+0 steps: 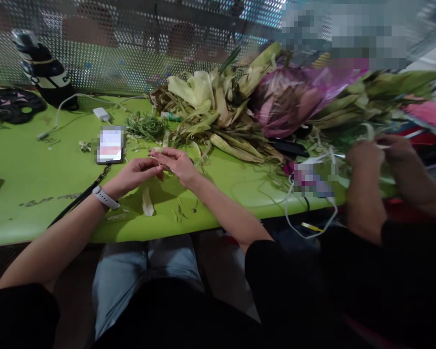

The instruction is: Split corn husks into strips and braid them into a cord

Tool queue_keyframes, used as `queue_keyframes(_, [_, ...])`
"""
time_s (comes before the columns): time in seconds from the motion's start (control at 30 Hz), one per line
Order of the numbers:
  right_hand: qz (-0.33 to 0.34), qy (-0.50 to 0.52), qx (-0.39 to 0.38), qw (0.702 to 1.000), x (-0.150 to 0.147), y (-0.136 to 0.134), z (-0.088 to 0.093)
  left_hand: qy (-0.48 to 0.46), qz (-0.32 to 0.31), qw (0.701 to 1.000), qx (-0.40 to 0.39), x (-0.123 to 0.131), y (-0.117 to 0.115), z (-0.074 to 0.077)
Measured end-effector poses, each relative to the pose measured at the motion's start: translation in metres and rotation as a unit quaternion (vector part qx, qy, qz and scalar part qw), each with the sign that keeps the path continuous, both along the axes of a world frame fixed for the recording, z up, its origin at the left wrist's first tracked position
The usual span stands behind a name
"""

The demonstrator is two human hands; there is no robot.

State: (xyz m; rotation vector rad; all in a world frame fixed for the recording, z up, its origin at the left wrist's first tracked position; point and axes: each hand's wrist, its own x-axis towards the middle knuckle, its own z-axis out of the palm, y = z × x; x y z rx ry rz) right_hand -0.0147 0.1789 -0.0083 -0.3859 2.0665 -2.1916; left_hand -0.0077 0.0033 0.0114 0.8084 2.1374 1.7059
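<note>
Both my hands meet over the green table (218, 208), fingers pinched together. My left hand (136, 173), with a pale band on its wrist, has thumb and fingertips closed against those of my right hand (177, 166). Something small and pale shows at the fingertips, too small to name. Just behind them lies a tangle of thin green strips (145, 127). A loose pale husk piece (147, 202) rests in front of the hands, with green scraps (179, 213) to its right. Left of them is a phone (111, 144) with its screen lit.
A heap of dry corn husks (218, 106) and a pink plastic bag (287, 99) stand along the perforated metal panel (131, 43). A black bottle (47, 72) and white cable (63, 102) are back left. At right, another person's hands (366, 155) work near a white cord (287, 213).
</note>
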Motion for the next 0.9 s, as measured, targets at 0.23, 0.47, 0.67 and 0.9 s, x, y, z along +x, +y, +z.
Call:
queue_keyframes(0.23, [0.031,0.030,-0.026,0.999,0.003,0.003,0.005,-0.031,0.021,0.999,0.002,0.001,0.002,-0.002])
queue_keyframes(0.47, [-0.020,0.092,0.023,0.995,-0.001,0.001,0.000,-0.042,-0.030,0.999,-0.014,0.002,0.002,0.001])
queue_keyframes(0.67, [-0.021,0.084,0.061,0.994,0.000,0.004,0.008,-0.093,-0.005,0.995,0.031,0.001,0.002,-0.005])
queue_keyframes(0.9, [-0.016,0.094,0.164,0.982,-0.006,0.033,0.020,-0.173,0.103,0.972,0.120,-0.010,-0.002,-0.011])
